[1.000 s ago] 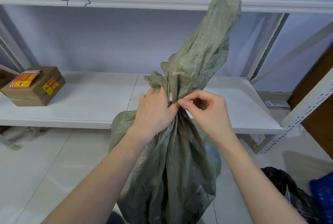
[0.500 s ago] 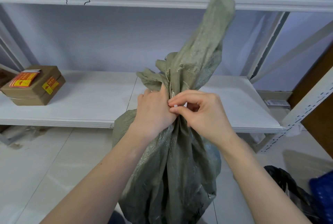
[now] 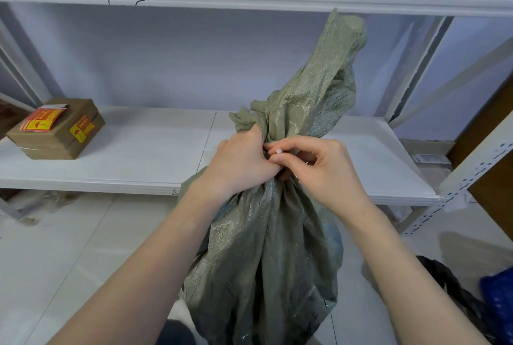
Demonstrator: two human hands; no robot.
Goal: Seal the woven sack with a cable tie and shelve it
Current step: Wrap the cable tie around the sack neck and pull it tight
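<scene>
The soft, floppy sack [image 3: 266, 247] is gripped at its bunched neck by the left hand [image 3: 238, 161]; at three o'clock, right hand [image 3: 313, 170] fingers pinch a small white cable tie [image 3: 278, 151].

L hand [image 3: 238, 161] grips green sack [image 3: 266, 247] neck; R hand [image 3: 313, 170] pinches small white tie piece [image 3: 278, 151] beside it

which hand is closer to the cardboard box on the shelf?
Left. The left hand grips the sack neck, on the side toward the cardboard box at far left; the right hand pinches the neck from the other side, farther away.
</scene>
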